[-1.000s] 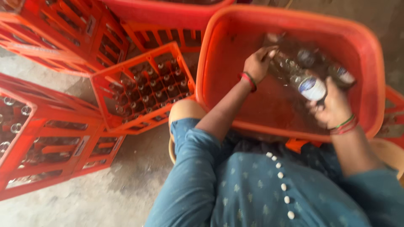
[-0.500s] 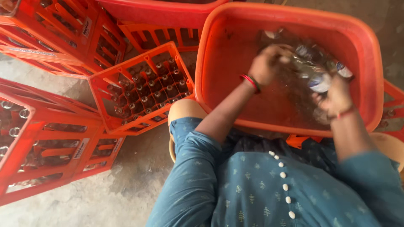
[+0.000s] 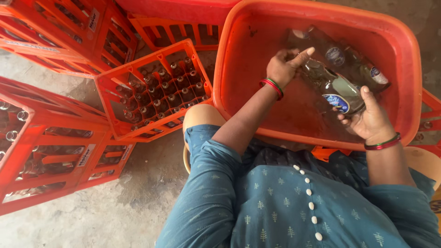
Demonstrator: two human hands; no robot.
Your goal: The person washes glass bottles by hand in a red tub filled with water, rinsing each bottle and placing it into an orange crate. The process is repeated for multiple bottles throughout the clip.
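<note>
From my remote seat, left of the orange tub (image 3: 229, 87), stacked red crates (image 3: 46, 151) lie on the concrete floor, and one tilted crate (image 3: 154, 89) beside the tub stands nearly full of dark bottles, necks up. Over the tub, my left hand (image 3: 285, 68) closes on the neck end of a dark glass bottle (image 3: 333, 87), forefinger extended, while my right hand (image 3: 367, 120) cups its labelled base; the bottle lies slanted in the tub's shallow water. Two or three more bottles (image 3: 363, 66) lie submerged toward the tub's far right wall. I judge the work midway: many bottles crated, this one in hand, a few left soaking.
</note>
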